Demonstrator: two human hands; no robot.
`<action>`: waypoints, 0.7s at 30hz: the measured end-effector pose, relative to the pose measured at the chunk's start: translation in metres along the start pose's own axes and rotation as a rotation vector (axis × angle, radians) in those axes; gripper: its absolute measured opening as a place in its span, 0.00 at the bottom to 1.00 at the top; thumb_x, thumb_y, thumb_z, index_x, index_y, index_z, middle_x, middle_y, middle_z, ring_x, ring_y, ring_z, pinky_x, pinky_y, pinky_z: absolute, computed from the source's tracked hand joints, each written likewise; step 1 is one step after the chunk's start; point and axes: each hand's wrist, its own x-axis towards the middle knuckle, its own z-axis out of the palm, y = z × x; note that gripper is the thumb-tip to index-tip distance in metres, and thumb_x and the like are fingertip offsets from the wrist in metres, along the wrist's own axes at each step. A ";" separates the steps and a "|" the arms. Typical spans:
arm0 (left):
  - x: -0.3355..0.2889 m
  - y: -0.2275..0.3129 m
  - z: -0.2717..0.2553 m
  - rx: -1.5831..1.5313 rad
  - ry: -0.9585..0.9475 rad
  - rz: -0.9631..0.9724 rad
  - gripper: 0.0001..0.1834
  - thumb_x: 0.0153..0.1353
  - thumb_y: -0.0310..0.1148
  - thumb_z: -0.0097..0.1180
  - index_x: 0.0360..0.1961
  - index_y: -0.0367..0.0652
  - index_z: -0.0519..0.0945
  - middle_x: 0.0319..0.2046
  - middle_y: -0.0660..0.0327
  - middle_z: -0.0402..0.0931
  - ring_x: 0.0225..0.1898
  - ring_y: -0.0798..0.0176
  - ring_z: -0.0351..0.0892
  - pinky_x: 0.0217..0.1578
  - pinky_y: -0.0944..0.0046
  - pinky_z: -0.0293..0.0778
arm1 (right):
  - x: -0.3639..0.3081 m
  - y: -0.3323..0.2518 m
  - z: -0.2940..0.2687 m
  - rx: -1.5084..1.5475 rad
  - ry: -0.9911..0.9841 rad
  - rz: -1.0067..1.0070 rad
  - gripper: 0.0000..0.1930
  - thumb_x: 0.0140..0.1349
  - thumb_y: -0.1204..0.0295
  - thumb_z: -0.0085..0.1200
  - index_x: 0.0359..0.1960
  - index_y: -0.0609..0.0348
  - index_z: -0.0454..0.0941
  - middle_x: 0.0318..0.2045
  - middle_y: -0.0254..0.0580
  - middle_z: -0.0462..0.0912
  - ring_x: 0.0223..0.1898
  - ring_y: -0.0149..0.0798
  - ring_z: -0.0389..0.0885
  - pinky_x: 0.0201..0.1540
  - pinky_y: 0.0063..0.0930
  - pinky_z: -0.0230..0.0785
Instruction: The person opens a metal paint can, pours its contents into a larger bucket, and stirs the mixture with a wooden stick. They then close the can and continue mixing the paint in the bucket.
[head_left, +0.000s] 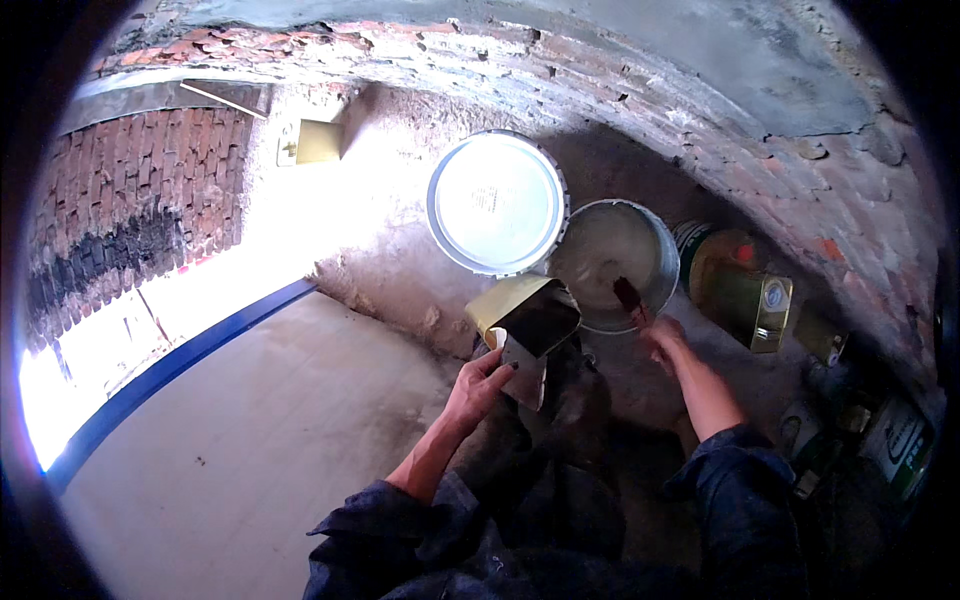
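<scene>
My left hand (478, 388) is closed on the rim of a gold-coloured square metal tin (510, 295), near a small white patch. The tin is tilted, its dark mouth facing me, with a grey metal flap (524, 372) hanging open on my side. My right hand (660, 338) grips a brush with a dark reddish head (627, 294). That head is over the near right part of a round bucket (672, 250) holding greyish liquid; whether it touches the liquid I cannot tell. The tin's mouth lies just left of the bucket's near rim.
A bucket with a white lid (495, 205) adjoins the open bucket. Right of it lie a gold tin (765, 310) and several other containers (890, 440) along the brick wall (800, 190). A pale panel with a blue edge (190, 355) spans the left. Another tin (318, 142) stands further back.
</scene>
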 end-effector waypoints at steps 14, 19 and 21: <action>-0.013 0.016 0.003 -0.030 0.047 -0.047 0.20 0.64 0.32 0.50 0.55 0.32 0.74 0.46 0.61 0.78 0.48 0.69 0.73 0.53 0.67 0.66 | 0.000 -0.093 0.023 -0.089 0.307 -0.015 0.39 0.49 0.35 0.56 0.33 0.69 0.82 0.33 0.62 0.83 0.41 0.58 0.82 0.40 0.48 0.72; -0.009 0.004 0.000 -0.008 0.056 -0.043 0.19 0.64 0.32 0.50 0.54 0.33 0.75 0.45 0.62 0.78 0.47 0.69 0.74 0.52 0.66 0.67 | -0.015 -0.050 0.026 0.019 0.481 -0.295 0.33 0.54 0.41 0.56 0.30 0.68 0.80 0.28 0.59 0.82 0.36 0.60 0.82 0.37 0.49 0.71; -0.008 0.006 -0.001 -0.032 0.065 -0.045 0.19 0.63 0.30 0.50 0.54 0.34 0.76 0.44 0.62 0.79 0.47 0.69 0.74 0.52 0.67 0.67 | -0.025 -0.017 0.024 0.037 0.515 -0.362 0.28 0.55 0.46 0.58 0.30 0.66 0.79 0.26 0.56 0.81 0.31 0.56 0.82 0.34 0.47 0.71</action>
